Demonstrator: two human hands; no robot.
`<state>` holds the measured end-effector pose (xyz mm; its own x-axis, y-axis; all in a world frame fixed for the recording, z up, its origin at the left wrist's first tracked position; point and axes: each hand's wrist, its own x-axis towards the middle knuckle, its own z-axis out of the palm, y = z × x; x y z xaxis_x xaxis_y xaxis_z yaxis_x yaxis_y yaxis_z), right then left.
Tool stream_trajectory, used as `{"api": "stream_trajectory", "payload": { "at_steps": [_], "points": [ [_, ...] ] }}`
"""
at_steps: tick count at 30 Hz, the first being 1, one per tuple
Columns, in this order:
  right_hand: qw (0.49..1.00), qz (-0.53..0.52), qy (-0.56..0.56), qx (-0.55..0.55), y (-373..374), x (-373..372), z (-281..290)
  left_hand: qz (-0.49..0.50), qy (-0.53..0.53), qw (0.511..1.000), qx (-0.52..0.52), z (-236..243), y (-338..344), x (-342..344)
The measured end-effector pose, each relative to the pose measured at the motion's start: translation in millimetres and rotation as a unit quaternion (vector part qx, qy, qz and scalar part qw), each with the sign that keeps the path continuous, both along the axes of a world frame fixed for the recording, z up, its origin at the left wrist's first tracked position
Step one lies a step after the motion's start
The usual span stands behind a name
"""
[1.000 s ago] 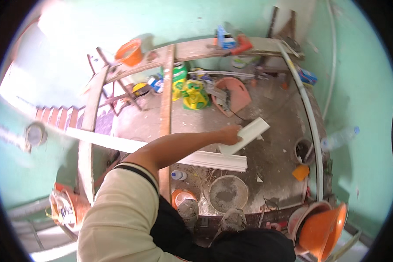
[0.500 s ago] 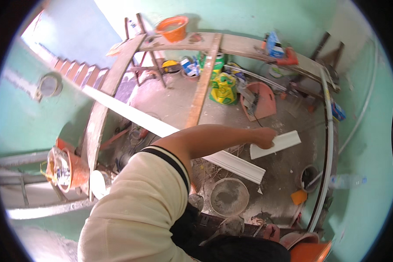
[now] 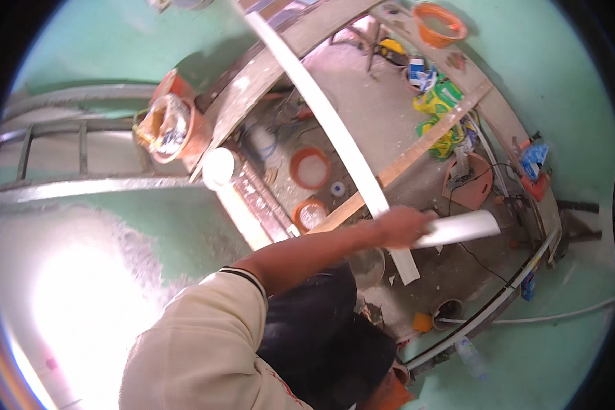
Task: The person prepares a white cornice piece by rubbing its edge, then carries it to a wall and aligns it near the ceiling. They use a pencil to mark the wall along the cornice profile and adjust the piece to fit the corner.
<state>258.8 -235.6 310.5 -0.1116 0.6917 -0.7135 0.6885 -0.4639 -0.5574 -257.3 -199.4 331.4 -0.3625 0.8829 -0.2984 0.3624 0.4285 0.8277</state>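
Left hand [image 3: 408, 227]: was closed around one end of a short white strip [image 3: 463, 229] (motion blur, so finger placement was hard to make out).
Short strip position: stuck out rightward from the fist, above the floor [image 3: 451, 290].
Right hand: out of view, grip could not be told.
Long white strip [image 3: 321, 109]: lay across the wooden plank [image 3: 430, 140], passing under the left wrist, both in the way.
White strips: two.
Orange buckets [image 3: 294, 176] near the plank's lower end: two.
Orange tub [image 3: 434, 37] on the far board [image 3: 482, 68]: one.
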Motion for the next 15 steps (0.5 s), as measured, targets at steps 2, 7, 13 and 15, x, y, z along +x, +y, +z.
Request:
{"api": "stream_trajectory", "payload": {
  "at_steps": [2,7,13,15],
  "points": [
    [0.999,0.040,0.000,-0.025,3,-2,39,0.113,0.080,0.990,0.025,-21,-74,-13],
    [0.993,0.083,0.009,-0.078,-26,2,125,0.287,0.034,0.924,-0.251,51,-245,-5],
    [0.976,0.024,0.027,-0.215,-46,3,221,0.385,0.000,0.824,-0.415,119,-408,87],
    [0.971,0.103,-0.039,-0.213,-40,0,251,0.430,-0.036,0.798,-0.421,139,-441,116]
  ]
}}
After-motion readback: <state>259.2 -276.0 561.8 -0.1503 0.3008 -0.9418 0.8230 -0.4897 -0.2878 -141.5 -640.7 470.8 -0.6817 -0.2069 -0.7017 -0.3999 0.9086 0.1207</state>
